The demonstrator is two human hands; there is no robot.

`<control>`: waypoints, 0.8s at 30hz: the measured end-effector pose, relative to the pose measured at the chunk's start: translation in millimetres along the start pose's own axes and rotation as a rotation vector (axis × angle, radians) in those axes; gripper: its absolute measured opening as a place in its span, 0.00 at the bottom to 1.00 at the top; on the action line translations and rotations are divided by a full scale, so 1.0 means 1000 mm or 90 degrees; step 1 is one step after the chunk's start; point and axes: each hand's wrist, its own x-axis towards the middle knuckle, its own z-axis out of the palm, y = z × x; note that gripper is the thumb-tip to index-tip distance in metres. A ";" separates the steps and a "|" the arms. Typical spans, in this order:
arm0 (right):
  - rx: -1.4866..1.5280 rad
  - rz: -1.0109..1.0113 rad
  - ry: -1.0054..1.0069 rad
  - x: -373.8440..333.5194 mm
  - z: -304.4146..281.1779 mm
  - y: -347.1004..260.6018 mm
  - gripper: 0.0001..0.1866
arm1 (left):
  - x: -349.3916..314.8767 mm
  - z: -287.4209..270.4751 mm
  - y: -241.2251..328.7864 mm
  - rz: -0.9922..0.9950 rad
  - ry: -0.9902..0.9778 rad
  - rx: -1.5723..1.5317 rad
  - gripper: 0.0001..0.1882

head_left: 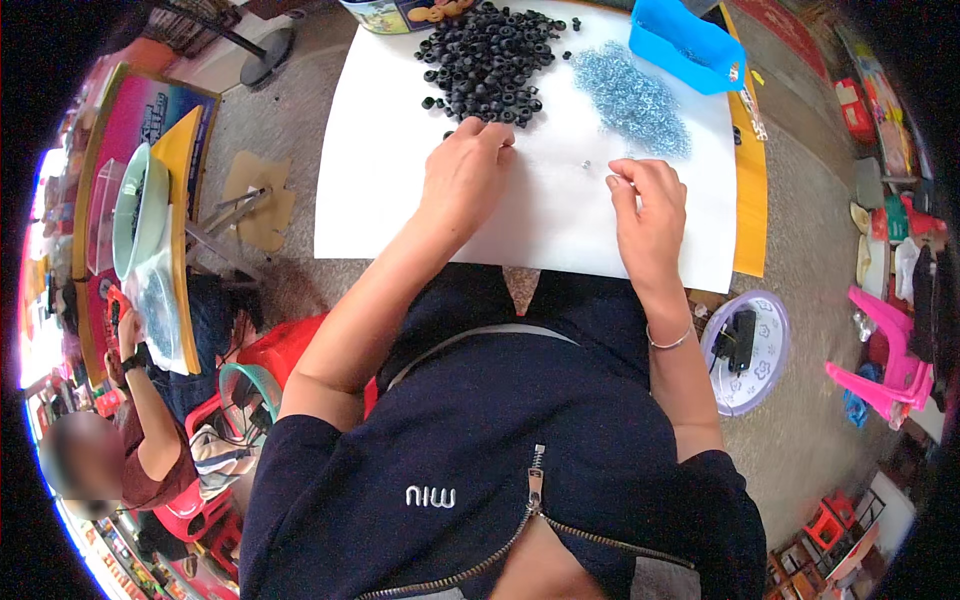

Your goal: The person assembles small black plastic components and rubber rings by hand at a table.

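Note:
My left hand (pixel 468 168) is at the near edge of a heap of small black round pieces with holes (pixel 490 65). Its fingers are curled together, and whatever they hold is hidden beneath them. My right hand (pixel 652 205) hovers low over the white sheet (pixel 560 215), thumb and forefinger bent with a small gap and nothing visible between the tips. Just left of those fingertips lies one tiny clear piece (pixel 587 165). Farther off, between the black heap and the sheet's right edge, spreads a pile of small clear bluish pieces (pixel 635 100).
A blue plastic tray (pixel 690 50) stands at the far right corner, and a printed tub (pixel 390 14) at the far left. A yellow board (pixel 752 230) shows under the sheet. Down right is a lilac basin (pixel 760 370). At left, another person (pixel 150 420) sits by a table with a pale green bowl (pixel 150 210).

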 end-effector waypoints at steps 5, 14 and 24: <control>-0.065 -0.054 -0.006 0.011 0.011 -0.002 0.06 | -0.002 -0.001 -0.005 0.050 0.000 -0.014 0.08; 0.081 0.054 -0.062 0.016 0.017 -0.009 0.06 | -0.014 -0.012 0.002 -0.230 -0.144 -0.605 0.09; 0.583 0.334 -0.167 0.018 0.007 -0.049 0.07 | -0.024 -0.015 0.014 -0.385 -0.308 -1.056 0.12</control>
